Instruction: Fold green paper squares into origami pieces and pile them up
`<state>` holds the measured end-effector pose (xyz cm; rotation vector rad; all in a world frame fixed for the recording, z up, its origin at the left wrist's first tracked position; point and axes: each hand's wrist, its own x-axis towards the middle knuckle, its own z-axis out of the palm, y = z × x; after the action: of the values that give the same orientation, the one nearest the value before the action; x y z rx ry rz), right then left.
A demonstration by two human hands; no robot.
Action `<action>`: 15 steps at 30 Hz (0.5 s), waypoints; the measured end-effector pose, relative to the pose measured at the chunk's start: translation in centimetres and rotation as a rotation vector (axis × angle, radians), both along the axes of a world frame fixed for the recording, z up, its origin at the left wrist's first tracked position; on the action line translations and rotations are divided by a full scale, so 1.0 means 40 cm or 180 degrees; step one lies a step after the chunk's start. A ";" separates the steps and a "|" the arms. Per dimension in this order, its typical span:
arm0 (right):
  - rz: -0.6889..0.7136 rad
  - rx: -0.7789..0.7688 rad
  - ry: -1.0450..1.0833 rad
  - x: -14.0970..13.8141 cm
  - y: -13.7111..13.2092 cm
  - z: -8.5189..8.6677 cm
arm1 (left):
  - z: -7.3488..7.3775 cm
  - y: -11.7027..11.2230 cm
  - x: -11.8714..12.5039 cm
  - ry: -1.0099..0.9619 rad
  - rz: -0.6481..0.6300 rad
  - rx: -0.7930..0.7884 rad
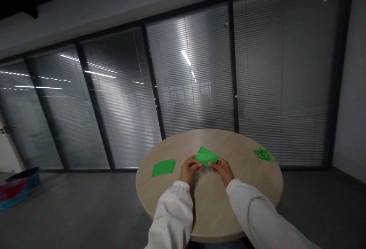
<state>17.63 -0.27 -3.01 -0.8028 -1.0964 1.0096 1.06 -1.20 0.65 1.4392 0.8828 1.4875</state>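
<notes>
A sheet of green paper (pixel 205 156) is held up over the middle of the round table, tilted, with a crease or overlapping layer showing along its lower part. My left hand (pixel 189 168) pinches its left edge between thumb and fingers. On the lower right edge, my right hand (pixel 222 169) grips it with the thumb in front and the fingers behind. A small stack of green paper sheets (pixel 163 167) lies flat on the tabletop, left of my left hand. Several folded green paper pieces (pixel 264 154) sit in a cluster near the table's right edge.
The round wooden table (pixel 215 211) stands before me, its far rim close to a glass partition with blinds (pixel 191 89). On the grey floor at far left are a dark blue tub (pixel 33 176) and a red and blue item (pixel 13 193). A white wall (pixel 350 100) rises at right.
</notes>
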 end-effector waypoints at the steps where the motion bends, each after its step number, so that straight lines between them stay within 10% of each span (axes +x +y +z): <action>1: 0.0038 0.0000 0.0033 0.000 0.000 0.000 | 0.003 -0.001 -0.001 0.0033 0.0048 0.0022; 15: 0.0204 0.0062 0.0119 -0.002 0.009 -0.009 | -0.029 0.026 -0.009 0.0375 0.0335 -0.0144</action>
<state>17.56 0.08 -3.35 -0.7344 -1.1042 1.0620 0.68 -0.16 -0.49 1.4786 1.0722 1.4617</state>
